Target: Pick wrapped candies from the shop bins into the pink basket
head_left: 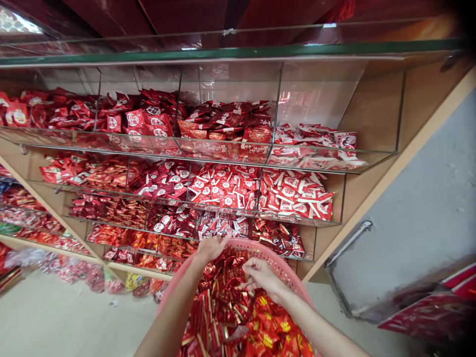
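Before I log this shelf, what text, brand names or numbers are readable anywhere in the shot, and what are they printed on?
Nothing can be quoted.
Red candy packets in the glass bins: white round emblems and marks, too small and blurred to read.
Foil packets in the pink basket: gold printed motifs, not legible as words.
Left hand and right hand at the basket: no text on them.
Grey wall: no sign.
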Motion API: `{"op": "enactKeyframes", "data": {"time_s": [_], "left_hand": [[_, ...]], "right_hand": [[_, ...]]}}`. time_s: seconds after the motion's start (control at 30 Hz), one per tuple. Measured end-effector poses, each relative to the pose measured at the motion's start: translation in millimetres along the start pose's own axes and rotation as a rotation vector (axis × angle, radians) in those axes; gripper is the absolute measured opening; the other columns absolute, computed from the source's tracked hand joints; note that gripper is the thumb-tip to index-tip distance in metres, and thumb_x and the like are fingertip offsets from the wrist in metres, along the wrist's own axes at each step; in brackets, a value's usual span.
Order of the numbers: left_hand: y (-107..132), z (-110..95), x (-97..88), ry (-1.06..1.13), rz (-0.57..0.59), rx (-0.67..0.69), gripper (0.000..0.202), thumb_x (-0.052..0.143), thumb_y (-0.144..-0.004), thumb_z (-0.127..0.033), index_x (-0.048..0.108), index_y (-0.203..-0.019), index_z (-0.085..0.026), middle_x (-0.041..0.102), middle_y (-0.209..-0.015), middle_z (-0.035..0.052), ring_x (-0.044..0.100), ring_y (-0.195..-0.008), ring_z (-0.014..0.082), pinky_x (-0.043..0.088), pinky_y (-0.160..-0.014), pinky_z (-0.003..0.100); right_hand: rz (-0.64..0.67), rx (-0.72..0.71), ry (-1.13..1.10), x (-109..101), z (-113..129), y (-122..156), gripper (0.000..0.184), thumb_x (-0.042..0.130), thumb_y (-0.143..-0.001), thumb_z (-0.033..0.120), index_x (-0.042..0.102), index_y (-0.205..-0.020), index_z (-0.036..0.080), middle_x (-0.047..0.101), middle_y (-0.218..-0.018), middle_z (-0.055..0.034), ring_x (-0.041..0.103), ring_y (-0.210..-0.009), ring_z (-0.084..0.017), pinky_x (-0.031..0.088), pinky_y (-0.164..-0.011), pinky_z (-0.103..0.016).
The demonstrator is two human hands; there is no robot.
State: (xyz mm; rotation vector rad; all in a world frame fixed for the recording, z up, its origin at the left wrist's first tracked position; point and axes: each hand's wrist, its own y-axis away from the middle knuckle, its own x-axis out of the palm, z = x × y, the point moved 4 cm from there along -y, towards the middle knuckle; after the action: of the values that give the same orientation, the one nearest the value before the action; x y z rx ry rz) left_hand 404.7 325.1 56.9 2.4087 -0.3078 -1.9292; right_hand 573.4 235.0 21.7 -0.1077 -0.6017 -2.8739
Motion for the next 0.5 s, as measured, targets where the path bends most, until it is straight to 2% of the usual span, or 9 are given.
{"op": "enactKeyframes", "data": {"time_s": [0.13, 0.33, 0.4, 0.5], "left_hand": [[0.0, -0.6, -1.0, -0.005, 0.011, 0.000, 0.092, -0.001, -0.073, -0.073, 0.064, -0.102, -0.015, 0.067, -0.100, 0.0185, 0.060, -0.099, 0.0335, 0.043, -0.085, 0.045], [3.8, -3.7, -5.4, -0.013, 0.013, -0.002, 0.090, 0.000, -0.075, -0.072, 0.064, -0.102, -0.015, 0.067, -0.101, 0.0183, 0.060, -0.101, 0.0320, 0.042, -0.087, 0.043], [4.3, -4.2, -6.0, -0.016, 0.010, 0.007, 0.086, 0.002, -0.076, -0.070, 0.063, -0.102, -0.016, 0.067, -0.102, 0.0173, 0.060, -0.101, 0.0314, 0.042, -0.087, 0.042], [4.0, -4.2, -5.7, -0.014, 0.014, 0.020, 0.081, 0.004, -0.078, -0.068, 0.063, -0.102, -0.017, 0.067, -0.104, 0.0164, 0.060, -0.101, 0.0313, 0.042, -0.086, 0.043]], "right_hand": [[-0.042, 0.042, -0.071, -1.3, -6.7, -0.5, 0.029, 0.065, -0.071, 0.036, 0.043, -0.073, 0.019, 0.051, -0.054, 0.0075, 0.066, -0.055, -0.017, 0.049, -0.047, -0.022], [-0.067, -0.084, -0.222, -5.1, -9.3, -4.0, 0.036, 0.075, -0.059, 0.040, 0.047, -0.066, 0.019, 0.045, -0.053, 0.0101, 0.057, -0.047, -0.007, 0.056, -0.063, -0.029], [-0.078, -0.111, -0.190, -5.6, -12.2, -6.9, 0.039, 0.075, -0.056, 0.044, 0.046, -0.064, 0.019, 0.045, -0.051, 0.0102, 0.055, -0.046, -0.008, 0.056, -0.060, -0.030], [-0.121, -0.121, -0.016, -7.4, -16.6, -11.2, 0.044, 0.071, -0.056, 0.054, 0.042, -0.062, 0.020, 0.051, -0.048, 0.0074, 0.059, -0.045, -0.014, 0.050, -0.045, -0.027]]}}
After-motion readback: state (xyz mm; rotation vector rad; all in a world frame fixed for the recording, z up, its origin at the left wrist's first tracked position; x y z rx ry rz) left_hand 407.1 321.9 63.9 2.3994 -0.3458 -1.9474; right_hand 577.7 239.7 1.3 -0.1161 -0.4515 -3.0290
